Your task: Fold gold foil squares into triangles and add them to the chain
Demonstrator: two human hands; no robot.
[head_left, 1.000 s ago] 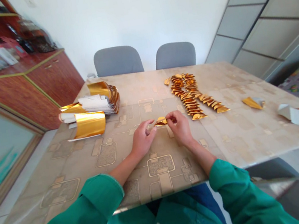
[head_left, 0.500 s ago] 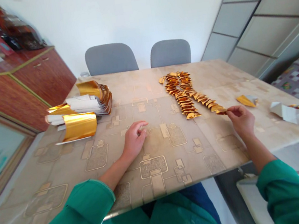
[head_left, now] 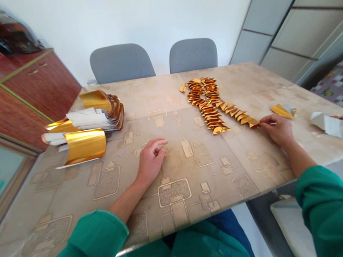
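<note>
My right hand (head_left: 277, 129) is at the lower end of a long, winding row of overlapping folded gold foil triangles (head_left: 209, 107), its fingertips pinching the last piece (head_left: 254, 124). My left hand (head_left: 151, 160) rests on the tabletop (head_left: 177, 162), fingers loosely curled and holding nothing. Left of it lie a stack of white-backed foil sheets (head_left: 91, 119) and a curled gold foil sheet (head_left: 85, 146). Beyond my right hand are a loose gold foil piece (head_left: 282, 111) and folded white paper (head_left: 326, 124).
The table has a beige patterned cover, and its near edge runs just past my forearms. Grey chairs (head_left: 121, 62) stand at the far side. A reddish wooden cabinet (head_left: 43, 88) is on the left, and a white surface (head_left: 293, 226) lies below the right edge.
My right hand has moved from the middle of the table to the end of the gold row, taking a folded piece there. My left hand has let go and rests on the table.
</note>
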